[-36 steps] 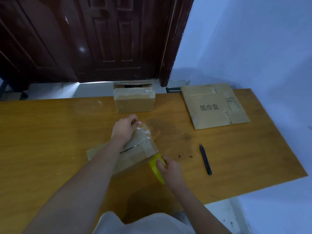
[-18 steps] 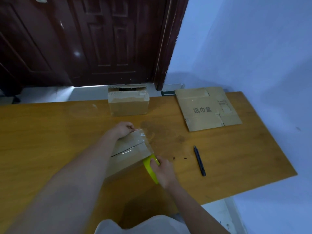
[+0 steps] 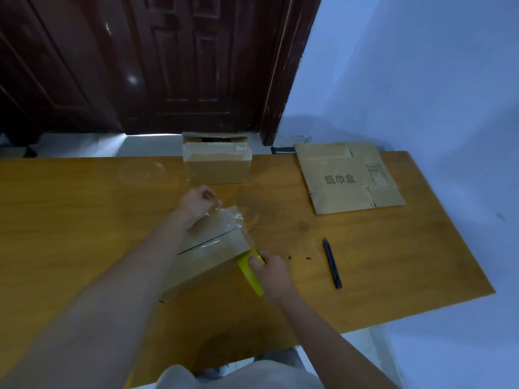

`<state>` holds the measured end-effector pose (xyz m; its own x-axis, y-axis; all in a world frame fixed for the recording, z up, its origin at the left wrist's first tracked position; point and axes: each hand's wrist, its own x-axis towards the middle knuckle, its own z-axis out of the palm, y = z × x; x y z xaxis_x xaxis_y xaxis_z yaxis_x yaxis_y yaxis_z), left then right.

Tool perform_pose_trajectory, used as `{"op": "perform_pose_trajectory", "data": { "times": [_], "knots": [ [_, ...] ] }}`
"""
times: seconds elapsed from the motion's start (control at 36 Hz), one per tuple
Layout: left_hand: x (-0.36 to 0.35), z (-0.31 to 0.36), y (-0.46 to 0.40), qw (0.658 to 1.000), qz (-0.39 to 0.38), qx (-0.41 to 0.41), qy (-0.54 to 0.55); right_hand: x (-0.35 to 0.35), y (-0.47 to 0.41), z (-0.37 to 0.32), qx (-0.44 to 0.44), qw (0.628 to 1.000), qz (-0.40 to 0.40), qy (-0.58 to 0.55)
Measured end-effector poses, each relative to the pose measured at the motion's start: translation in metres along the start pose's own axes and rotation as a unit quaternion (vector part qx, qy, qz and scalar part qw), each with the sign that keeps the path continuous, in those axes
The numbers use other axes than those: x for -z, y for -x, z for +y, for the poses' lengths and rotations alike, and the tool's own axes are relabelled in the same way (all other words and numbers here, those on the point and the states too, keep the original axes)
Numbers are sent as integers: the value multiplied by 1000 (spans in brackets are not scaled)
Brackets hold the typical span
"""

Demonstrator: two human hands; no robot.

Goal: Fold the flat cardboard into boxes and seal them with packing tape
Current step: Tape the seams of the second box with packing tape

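Note:
A folded cardboard box (image 3: 213, 248) lies on the wooden table (image 3: 84, 220) in front of me, with clear tape stretched across its top seam. My left hand (image 3: 198, 202) is at the box's far edge, fingers curled and pinching the loose end of the tape. At the box's near right corner my right hand (image 3: 268, 272) grips the yellow tape roll (image 3: 250, 272), held on edge against the box. My left forearm hides the box's left part.
A taped box (image 3: 216, 162) stands at the table's far edge. Flat printed cardboard (image 3: 348, 178) lies at the far right. A dark pen (image 3: 332, 262) lies right of my right hand, with small dark specks beside it. A dark door stands behind.
My left hand has lifted slightly from the box's far edge, pulling the tape end up. The right hand stays on the roll at the near corner. The camera shifted a little.

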<state>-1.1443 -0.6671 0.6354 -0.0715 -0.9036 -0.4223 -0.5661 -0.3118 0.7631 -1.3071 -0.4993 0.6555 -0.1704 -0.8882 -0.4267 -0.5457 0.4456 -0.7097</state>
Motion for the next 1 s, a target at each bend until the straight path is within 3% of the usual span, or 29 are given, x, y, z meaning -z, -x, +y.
{"op": "perform_pose_trajectory", "data": {
  "times": [0.08, 0.22, 0.33, 0.53, 0.72, 0.86, 1.0],
  "knots": [
    [13, 2, 18, 987, 132, -86, -21, 0, -8, 0, 8, 1000, -6, -11],
    [15, -2, 61, 956, 189, -179, -140, -5, -21, -5, 28, 999, -15, -25],
    [1, -19, 83, 930, 151, -198, -270, -8, -34, -15, 48, 998, -23, -40],
    [-5, -44, 86, 905, 84, -216, -356, -14, -61, -29, 70, 994, -65, -60],
    [-4, -48, 78, 896, 100, -227, -369, -26, -76, -11, 34, 995, -66, -64],
    [-4, -46, 78, 895, 100, -228, -369, -30, -80, -10, 53, 996, -65, 34],
    [-4, -47, 77, 894, 97, -230, -372, -15, -69, -3, 78, 994, -81, 5]
  ]
}}
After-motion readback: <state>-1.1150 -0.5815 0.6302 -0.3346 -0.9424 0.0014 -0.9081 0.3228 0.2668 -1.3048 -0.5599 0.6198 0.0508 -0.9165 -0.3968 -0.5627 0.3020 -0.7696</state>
